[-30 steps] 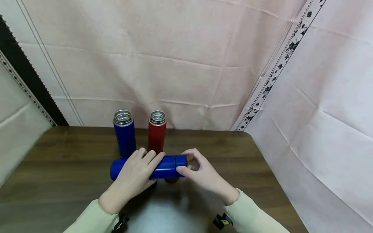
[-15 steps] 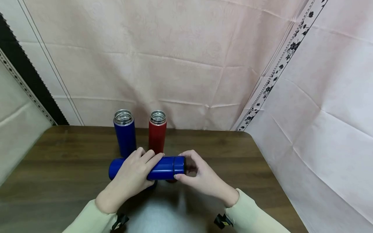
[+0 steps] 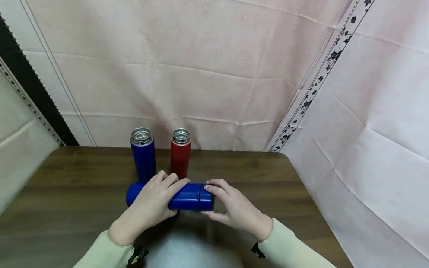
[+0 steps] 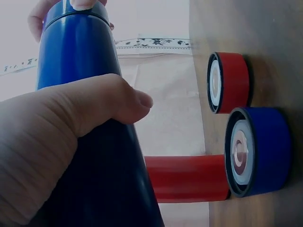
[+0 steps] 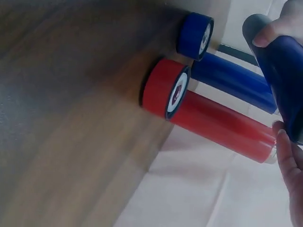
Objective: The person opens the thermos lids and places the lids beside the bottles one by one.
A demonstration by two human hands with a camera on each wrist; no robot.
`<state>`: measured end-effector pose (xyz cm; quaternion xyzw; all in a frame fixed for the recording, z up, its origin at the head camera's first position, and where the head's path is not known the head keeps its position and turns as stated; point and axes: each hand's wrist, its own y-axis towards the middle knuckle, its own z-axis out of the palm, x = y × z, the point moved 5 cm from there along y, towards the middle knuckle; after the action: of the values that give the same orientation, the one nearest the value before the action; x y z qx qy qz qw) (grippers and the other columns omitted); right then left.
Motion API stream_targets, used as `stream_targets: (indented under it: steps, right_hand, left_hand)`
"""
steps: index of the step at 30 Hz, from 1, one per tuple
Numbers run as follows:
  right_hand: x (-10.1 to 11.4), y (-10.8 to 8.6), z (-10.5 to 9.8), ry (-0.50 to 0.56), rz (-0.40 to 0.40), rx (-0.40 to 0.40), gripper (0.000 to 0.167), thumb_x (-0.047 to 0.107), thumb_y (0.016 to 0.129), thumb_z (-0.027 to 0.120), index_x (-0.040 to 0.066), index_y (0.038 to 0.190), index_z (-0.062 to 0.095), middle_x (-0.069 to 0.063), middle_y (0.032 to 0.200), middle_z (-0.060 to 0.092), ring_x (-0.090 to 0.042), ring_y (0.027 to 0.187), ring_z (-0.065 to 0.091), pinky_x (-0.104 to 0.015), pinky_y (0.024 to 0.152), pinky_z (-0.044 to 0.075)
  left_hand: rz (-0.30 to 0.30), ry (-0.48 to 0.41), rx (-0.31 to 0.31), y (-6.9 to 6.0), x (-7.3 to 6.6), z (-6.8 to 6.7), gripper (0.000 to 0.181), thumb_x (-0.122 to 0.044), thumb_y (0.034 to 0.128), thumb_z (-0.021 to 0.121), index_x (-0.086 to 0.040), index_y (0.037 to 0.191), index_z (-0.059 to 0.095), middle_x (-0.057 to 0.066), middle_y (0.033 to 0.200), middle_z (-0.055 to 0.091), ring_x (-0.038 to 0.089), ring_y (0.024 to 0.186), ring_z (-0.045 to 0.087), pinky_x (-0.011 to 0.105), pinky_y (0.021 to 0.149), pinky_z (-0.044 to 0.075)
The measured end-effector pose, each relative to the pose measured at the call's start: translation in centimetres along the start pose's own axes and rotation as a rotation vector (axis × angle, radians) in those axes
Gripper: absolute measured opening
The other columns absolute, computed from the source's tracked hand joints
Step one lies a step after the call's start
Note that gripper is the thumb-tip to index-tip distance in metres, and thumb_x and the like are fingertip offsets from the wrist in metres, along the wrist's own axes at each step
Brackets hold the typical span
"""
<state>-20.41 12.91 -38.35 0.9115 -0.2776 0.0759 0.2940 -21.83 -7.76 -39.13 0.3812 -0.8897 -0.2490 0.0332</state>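
Note:
A capped blue thermos bottle (image 3: 186, 198) is held sideways above the table. My left hand (image 3: 151, 206) grips its body from above, the thumb wrapped across the near side. At its right end my right hand (image 3: 236, 208) holds the blue lid (image 3: 206, 199), fingers over the top and thumb underneath. A dark seam shows between lid and body. Behind stand an open blue bottle (image 3: 144, 160) and an open red bottle (image 3: 180, 160), both with bare steel necks. Under the held bottle, a red lid (image 4: 236, 82) and a blue lid (image 4: 272, 151) lie inner side up.
The wooden table (image 3: 83, 186) ends at a back edge close behind the standing bottles. Pale cloth (image 3: 201, 74) hangs behind it, and another cloth (image 3: 375, 130) hangs along the right side.
My right hand has turned around the lid, its fingers coming over the top and the thumb lower. The bottle's lid end has dipped slightly. My left hand keeps its grip.

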Motion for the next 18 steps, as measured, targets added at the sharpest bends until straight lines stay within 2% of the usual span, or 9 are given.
stream_targets:
  steps: [2, 3, 7, 9, 14, 18]
  right_hand:
    - [-0.3, 0.0, 0.1, 0.065, 0.055, -0.003, 0.064, 0.028, 0.082, 0.078, 0.015, 0.135, 0.044, -0.002, 0.132, 0.045, -0.015, 0.109, 0.054, -0.028, 0.087, 0.051]
    - [-0.5, 0.0, 0.2, 0.129, 0.116, 0.0, 0.065, 0.029, 0.082, 0.078, 0.018, 0.135, 0.043, 0.0, 0.131, 0.045, -0.015, 0.107, 0.054, -0.029, 0.085, 0.051]
    - [-1.4, 0.2, 1.0, 0.439, 0.425, 0.021, 0.061, 0.033, 0.084, 0.077, 0.028, 0.134, 0.042, 0.004, 0.122, 0.053, -0.017, 0.099, 0.056, -0.035, 0.078, 0.053]
    - [-1.7, 0.2, 1.3, 0.575, 0.557, 0.028, 0.055, 0.034, 0.087, 0.073, 0.03, 0.134, 0.043, 0.002, 0.119, 0.056, -0.019, 0.096, 0.059, -0.036, 0.077, 0.054]
    - [-1.9, 0.3, 1.8, 0.852, 0.748, 0.023, 0.049, 0.032, 0.094, 0.065, 0.013, 0.133, 0.044, -0.013, 0.119, 0.053, -0.027, 0.094, 0.064, -0.042, 0.074, 0.057]
    - [-1.8, 0.2, 2.2, 1.068, 0.839, 0.03, 0.054, 0.03, 0.094, 0.064, 0.002, 0.133, 0.04, -0.021, 0.12, 0.05, -0.032, 0.091, 0.065, -0.047, 0.078, 0.056]
  left_hand:
    - [-0.025, -0.019, 0.008, -0.1, -0.1, 0.2, 0.085, -0.033, 0.0568, 0.094, -0.02, 0.132, 0.055, -0.001, 0.106, 0.056, 0.022, 0.093, 0.047, 0.04, 0.084, 0.048]
    - [-0.04, -0.028, 0.013, -0.1, -0.2, 0.3, 0.085, -0.034, 0.0572, 0.093, -0.02, 0.132, 0.055, -0.001, 0.106, 0.056, 0.021, 0.094, 0.047, 0.04, 0.085, 0.048]
    - [-0.076, -0.027, 0.011, -0.4, -0.2, 0.6, 0.087, -0.035, 0.0583, 0.093, -0.02, 0.134, 0.052, 0.0, 0.105, 0.053, 0.021, 0.095, 0.046, 0.04, 0.086, 0.047]
    - [-0.073, -0.009, -0.01, -0.5, -0.3, 0.5, 0.088, -0.034, 0.0581, 0.093, -0.019, 0.135, 0.052, 0.002, 0.105, 0.053, 0.023, 0.095, 0.046, 0.041, 0.087, 0.047]
    - [-0.053, 0.062, -0.067, -0.7, -0.3, -0.1, 0.089, -0.035, 0.0573, 0.094, -0.015, 0.134, 0.052, 0.008, 0.104, 0.055, 0.028, 0.095, 0.05, 0.046, 0.087, 0.047]
    - [-0.041, 0.1, -0.066, -0.9, -0.3, -0.6, 0.089, -0.038, 0.0585, 0.093, -0.015, 0.134, 0.051, 0.009, 0.106, 0.056, 0.029, 0.096, 0.051, 0.047, 0.087, 0.048]
